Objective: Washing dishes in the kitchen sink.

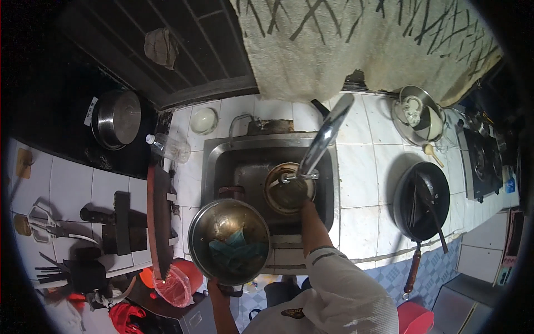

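Note:
My left hand [217,287] grips the dark near handle of a round metal pot [200,250], which is over the sink's front left edge. A crumpled green cloth [235,248] lies inside the pot. My right hand [306,205] reaches into the steel sink [240,165], at the near right rim of a light-rimmed round bowl [271,200] with brown stains. Its fingers are too dim to make out, so whether they hold anything cannot be told. Above the bowl stands a chrome faucet [327,135], partly covering it.
Right of the sink, a black wok [425,200] holds a dark spatula, beside steel bowls [400,125] and a gas stove [482,163]. Leftward stand a plastic bottle [169,147], a small bowl [203,121] and an upright brown board [159,221]. A lined red bin [190,275] is below.

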The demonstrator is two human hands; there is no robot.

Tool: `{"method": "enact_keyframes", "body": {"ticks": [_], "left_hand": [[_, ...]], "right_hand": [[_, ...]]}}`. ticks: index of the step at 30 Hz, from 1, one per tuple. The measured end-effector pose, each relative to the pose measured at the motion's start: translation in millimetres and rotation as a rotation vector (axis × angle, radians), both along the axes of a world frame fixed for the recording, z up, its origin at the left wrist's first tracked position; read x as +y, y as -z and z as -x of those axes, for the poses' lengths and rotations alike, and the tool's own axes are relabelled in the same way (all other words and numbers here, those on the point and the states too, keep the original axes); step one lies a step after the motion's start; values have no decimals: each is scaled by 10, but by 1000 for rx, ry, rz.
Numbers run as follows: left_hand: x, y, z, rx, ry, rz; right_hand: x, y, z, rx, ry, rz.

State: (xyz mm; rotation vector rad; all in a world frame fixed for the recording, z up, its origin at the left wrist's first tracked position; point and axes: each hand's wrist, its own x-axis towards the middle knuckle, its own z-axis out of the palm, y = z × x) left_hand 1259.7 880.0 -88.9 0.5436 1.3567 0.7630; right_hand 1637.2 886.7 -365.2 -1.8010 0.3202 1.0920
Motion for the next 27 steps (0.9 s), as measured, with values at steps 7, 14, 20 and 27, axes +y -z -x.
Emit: {"method": "enact_keyframes", "body": {"ticks": [7, 14, 20, 27], "left_hand": [[-27, -116, -58, 18, -102, -36], [-75, 146, 116, -105, -29, 25], [-29, 204, 90, -40, -37, -45], [-5, 84, -141, -82, 44, -132]], "right_hand": [[-27, -103, 92, 33, 14, -42], [39, 57, -105, 221, 68, -42], [-283, -1150, -172, 312, 191, -174], [-926, -2179, -356, 325, 244, -228]]}}
